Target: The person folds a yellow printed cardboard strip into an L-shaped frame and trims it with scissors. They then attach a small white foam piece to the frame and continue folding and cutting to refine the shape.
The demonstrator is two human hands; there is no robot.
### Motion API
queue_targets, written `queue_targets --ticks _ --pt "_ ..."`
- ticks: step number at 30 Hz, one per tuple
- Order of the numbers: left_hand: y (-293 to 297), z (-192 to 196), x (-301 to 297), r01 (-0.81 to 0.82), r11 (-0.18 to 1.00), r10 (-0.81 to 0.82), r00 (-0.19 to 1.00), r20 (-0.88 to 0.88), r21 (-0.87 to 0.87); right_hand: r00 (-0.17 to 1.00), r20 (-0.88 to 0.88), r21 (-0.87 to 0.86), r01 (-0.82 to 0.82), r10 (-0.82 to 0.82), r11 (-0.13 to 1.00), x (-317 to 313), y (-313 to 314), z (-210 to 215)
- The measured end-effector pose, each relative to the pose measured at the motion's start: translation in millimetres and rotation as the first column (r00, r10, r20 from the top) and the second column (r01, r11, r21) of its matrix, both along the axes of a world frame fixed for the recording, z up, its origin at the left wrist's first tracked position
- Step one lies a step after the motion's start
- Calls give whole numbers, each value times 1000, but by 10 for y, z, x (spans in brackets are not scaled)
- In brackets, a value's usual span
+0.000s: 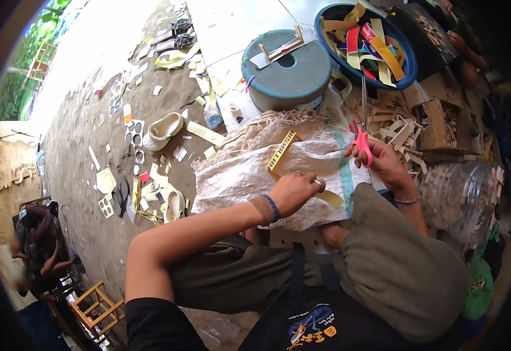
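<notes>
My right hand (387,167) grips a pair of scissors (361,147) by its pink handles, and the blades point away from me. Closed around a pale yellow strip (330,199), my left hand (295,194) rests low over a white woven sack (232,184) spread across my lap. One end of the strip sticks out to the right of my fingers. Just beyond the left hand, a yellow piece with dark lettering (283,152) lies on the sack. The scissors are apart from the strip.
An upturned grey-blue tub (285,88) carries a small wooden piece. Beside it, a blue basin (321,55) holds coloured strips. Wooden pieces (399,131) are heaped at the right, near a box (440,126) and a clear plastic container (457,196). Clogs (163,130) and scraps litter the ground.
</notes>
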State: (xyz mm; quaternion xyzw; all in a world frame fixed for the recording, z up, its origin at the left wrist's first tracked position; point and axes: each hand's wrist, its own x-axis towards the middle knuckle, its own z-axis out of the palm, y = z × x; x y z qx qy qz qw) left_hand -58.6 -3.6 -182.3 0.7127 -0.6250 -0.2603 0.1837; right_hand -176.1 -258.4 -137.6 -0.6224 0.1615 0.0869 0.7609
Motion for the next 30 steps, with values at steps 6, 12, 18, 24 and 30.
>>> queue_targets --ticks 6,12,18,24,30 --pt "108 510 534 -569 819 392 468 -792 69 998 61 81 -35 31 996 36 228 330" --pt "243 925 847 -778 627 483 354 -801 34 959 241 -495 -10 149 869 76 387 438" --pt "269 1145 839 -830 556 343 177 -922 47 945 -64 -336 -324 321 884 36 655 192" --pt "208 1276 849 -560 515 496 812 -306 -649 911 -72 -219 -411 405 885 34 717 242" --pt "169 1285 743 -315 583 461 887 -14 -749 818 -143 -137 -573 557 808 109 780 403"
